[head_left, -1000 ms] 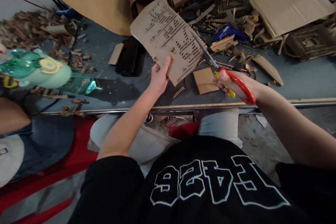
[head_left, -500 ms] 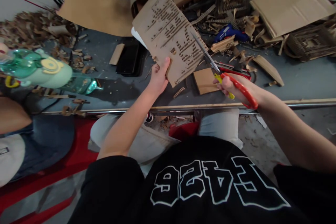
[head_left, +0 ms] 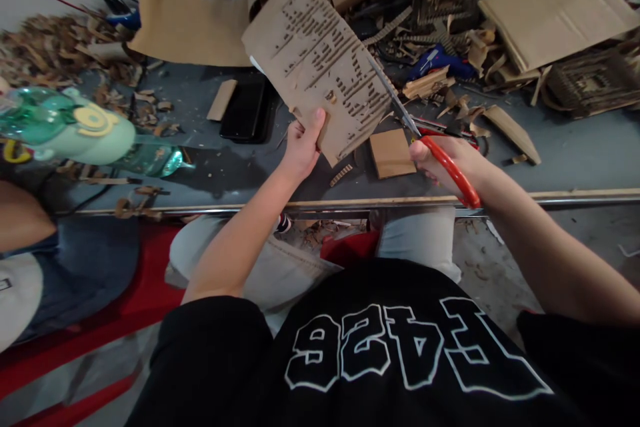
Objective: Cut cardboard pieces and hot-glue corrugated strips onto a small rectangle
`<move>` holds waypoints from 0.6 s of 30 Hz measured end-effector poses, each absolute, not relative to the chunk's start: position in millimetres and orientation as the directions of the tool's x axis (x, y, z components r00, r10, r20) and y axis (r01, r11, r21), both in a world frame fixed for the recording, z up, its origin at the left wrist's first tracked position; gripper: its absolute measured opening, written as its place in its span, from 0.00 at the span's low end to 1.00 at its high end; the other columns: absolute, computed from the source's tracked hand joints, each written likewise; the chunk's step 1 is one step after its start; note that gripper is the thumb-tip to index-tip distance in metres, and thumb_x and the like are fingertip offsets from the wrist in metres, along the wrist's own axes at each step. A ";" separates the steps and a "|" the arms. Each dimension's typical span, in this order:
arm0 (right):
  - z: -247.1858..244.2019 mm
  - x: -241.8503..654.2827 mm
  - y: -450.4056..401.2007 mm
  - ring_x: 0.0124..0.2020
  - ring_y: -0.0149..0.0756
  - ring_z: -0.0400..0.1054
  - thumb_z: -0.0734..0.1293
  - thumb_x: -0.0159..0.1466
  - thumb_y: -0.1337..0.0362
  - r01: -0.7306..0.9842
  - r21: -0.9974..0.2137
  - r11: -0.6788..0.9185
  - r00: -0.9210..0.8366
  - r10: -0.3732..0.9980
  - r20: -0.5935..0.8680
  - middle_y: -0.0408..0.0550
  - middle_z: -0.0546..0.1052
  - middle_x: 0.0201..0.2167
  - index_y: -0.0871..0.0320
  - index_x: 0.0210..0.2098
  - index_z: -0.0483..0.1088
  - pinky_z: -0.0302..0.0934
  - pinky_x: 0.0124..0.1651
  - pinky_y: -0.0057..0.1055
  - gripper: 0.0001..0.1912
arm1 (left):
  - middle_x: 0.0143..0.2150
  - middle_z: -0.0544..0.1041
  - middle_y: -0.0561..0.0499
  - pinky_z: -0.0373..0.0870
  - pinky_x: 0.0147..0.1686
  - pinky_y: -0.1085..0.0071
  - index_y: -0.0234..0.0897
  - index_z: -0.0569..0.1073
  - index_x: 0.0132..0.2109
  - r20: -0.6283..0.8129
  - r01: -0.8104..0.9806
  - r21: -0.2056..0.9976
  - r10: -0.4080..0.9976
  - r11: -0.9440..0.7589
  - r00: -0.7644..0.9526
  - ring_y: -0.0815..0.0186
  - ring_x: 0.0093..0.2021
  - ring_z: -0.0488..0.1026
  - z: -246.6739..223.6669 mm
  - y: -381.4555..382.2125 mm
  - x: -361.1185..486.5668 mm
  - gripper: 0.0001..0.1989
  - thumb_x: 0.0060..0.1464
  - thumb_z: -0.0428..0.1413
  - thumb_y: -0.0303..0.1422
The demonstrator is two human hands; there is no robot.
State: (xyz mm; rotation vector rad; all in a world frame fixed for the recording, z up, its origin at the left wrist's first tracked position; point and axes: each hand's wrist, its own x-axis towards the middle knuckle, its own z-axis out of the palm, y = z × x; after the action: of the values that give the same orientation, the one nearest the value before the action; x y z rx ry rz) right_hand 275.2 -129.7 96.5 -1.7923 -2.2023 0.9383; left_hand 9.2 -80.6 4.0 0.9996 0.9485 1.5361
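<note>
A sheet of cardboard (head_left: 300,53), its face torn to show rows of corrugation, is tilted above the table. My left hand (head_left: 303,145) pinches its lower left edge, thumb on top. My right hand (head_left: 445,157) is closed round the red handle of a pair of scissors (head_left: 407,117). Their blades lie along the right edge of the sheet, pointing up and left. Beneath my right hand is a small square piece of cardboard (head_left: 393,153). A short corrugated strip (head_left: 341,175) lies on the table below the sheet.
A black phone-like object (head_left: 244,109) and a green plastic bottle (head_left: 95,133) are to the left. Cardboard scraps (head_left: 40,53) pile up at the back left. A blue glue gun (head_left: 440,63) and a cardboard panel (head_left: 560,13) lie right. Another person's arm (head_left: 25,217) shows at left.
My right hand has closed the scissor handles together, and the yellow part is now mostly hidden. The cardboard sheet has shifted slightly left. At the back left, the curved brown sheet has moved.
</note>
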 end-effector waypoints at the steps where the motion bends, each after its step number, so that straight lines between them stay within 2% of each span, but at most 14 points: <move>1: 97.0 273.7 -129.2 0.27 0.35 0.61 0.46 0.55 0.18 0.854 -0.511 0.095 -0.263 0.927 -0.268 0.47 0.68 0.23 0.55 0.25 0.58 0.52 0.34 0.34 0.44 | 0.51 0.82 0.44 0.66 0.68 0.52 0.37 0.77 0.43 0.113 -0.326 0.933 0.984 -0.154 -0.139 0.46 0.73 0.61 3.0 -81.4 9.0 0.30 0.45 0.68 0.57; 5: 96.3 268.0 -126.7 0.23 0.34 0.58 0.49 0.60 0.23 0.902 -0.422 0.087 -0.218 0.937 -0.273 0.47 0.67 0.21 0.54 0.23 0.58 0.51 0.33 0.34 0.40 | 0.51 0.83 0.45 0.64 0.70 0.51 0.38 0.78 0.43 0.078 -0.322 0.939 0.986 -0.121 -0.146 0.48 0.70 0.65 0.4 -84.6 8.0 0.28 0.45 0.69 0.56; 9: 97.5 265.4 -127.1 0.23 0.33 0.52 0.52 0.62 0.26 0.911 -0.394 0.119 -0.217 0.953 -0.214 0.47 0.62 0.19 0.53 0.19 0.54 0.48 0.32 0.34 0.38 | 0.50 0.83 0.45 0.64 0.70 0.49 0.39 0.78 0.43 0.083 -0.377 0.918 0.990 -0.120 -0.111 0.49 0.68 0.68 1.0 -87.2 6.8 0.30 0.41 0.70 0.56; 12: 100.6 265.8 -130.4 0.23 0.32 0.47 0.53 0.61 0.25 0.909 -0.400 0.113 -0.207 0.958 -0.199 0.45 0.57 0.18 0.53 0.18 0.51 0.47 0.32 0.34 0.38 | 0.51 0.83 0.46 0.66 0.69 0.51 0.41 0.79 0.43 0.071 -0.380 0.919 0.993 -0.100 -0.091 0.50 0.68 0.69 1.9 -88.1 6.2 0.28 0.41 0.70 0.56; 15: 100.7 268.7 -133.4 0.23 0.32 0.51 0.50 0.58 0.22 0.897 -0.434 0.083 -0.196 0.955 -0.223 0.46 0.59 0.18 0.54 0.19 0.53 0.49 0.31 0.34 0.40 | 0.51 0.83 0.47 0.67 0.68 0.50 0.42 0.79 0.43 0.075 -0.365 0.926 0.994 -0.100 -0.081 0.50 0.67 0.70 3.5 -88.4 6.1 0.29 0.41 0.70 0.57; 18: 99.3 272.4 -134.3 0.24 0.34 0.58 0.45 0.54 0.19 0.866 -0.495 0.068 -0.241 0.925 -0.295 0.47 0.66 0.21 0.54 0.22 0.57 0.51 0.32 0.34 0.43 | 0.46 0.85 0.48 0.67 0.68 0.51 0.40 0.79 0.42 0.093 -0.387 0.915 0.993 -0.114 -0.073 0.50 0.66 0.72 5.9 -89.4 7.3 0.28 0.41 0.71 0.55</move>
State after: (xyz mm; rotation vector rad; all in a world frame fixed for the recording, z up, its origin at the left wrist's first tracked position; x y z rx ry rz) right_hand 272.4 -134.3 99.3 -1.8718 -2.2215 0.9087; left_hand 7.3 -89.4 5.9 0.9537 0.8914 1.4876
